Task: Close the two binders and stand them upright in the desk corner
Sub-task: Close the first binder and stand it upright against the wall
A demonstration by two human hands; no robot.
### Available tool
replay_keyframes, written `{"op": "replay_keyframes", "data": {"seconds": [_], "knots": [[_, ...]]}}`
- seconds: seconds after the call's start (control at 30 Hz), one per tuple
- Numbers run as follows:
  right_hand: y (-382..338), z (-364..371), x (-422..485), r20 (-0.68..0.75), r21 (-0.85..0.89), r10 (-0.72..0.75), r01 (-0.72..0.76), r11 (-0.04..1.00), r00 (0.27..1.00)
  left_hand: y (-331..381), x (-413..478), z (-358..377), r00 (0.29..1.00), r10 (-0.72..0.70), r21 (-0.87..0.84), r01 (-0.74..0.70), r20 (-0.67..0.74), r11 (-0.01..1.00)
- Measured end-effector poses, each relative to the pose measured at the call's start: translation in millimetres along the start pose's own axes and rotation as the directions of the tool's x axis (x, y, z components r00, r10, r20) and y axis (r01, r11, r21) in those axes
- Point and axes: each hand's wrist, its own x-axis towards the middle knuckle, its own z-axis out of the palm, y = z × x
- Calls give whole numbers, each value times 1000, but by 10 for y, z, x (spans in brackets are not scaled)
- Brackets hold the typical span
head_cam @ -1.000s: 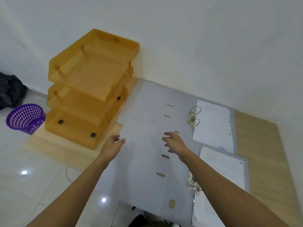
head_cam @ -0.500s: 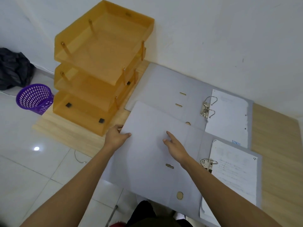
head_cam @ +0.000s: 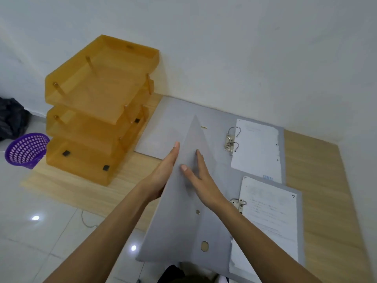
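Two grey lever-arch binders lie on a wooden desk by the white wall. The far binder (head_cam: 175, 127) lies open flat, its metal rings (head_cam: 231, 139) up and white paper (head_cam: 256, 148) on its right half. The near binder (head_cam: 179, 227) has its left cover raised steeply, standing almost on edge over its rings (head_cam: 238, 203) and paper (head_cam: 269, 213). My left hand (head_cam: 163, 172) is flat against the outer, left face of that cover. My right hand (head_cam: 197, 176) rests with spread fingers on its inner face.
An orange three-tier letter tray (head_cam: 100, 107) stands at the desk's left end against the wall. Bare wooden desk (head_cam: 318, 180) runs to the right of the binders, up to the wall corner. On the tiled floor are a purple basket (head_cam: 25, 150) and a dark bag (head_cam: 12, 119).
The near binder's left cover has swung up from lying flat to nearly vertical. My left hand moved from its edge to under its outer face; my right hand stays on the inner side.
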Motion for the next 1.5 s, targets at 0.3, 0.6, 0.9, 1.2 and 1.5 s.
{"op": "replay_keyframes", "data": {"seconds": [0.3,0.6,0.9,1.2,1.5], "knots": [[176,-1085,-755,-119,437,127,-63,897,985,-762,544,1293,987,122,447,-156,103,881],[836,-2179,-1254,-388,229,182,-96,969,904,-1458,814,1392,976,159,792,21,-148,610],[1842,-2443,-1387,-578,-57,272,-370,927,770,-1798,610,1643,921,114,583,137,-373,801],[2061,-2222,-1294,-151,-652,208,-255,714,966,-1896,632,1812,870,159,598,178,-466,781],[2269,-2307,-1347,-96,-570,386,-369,735,917,-1972,716,1843,868,103,564,221,-486,796]]}}
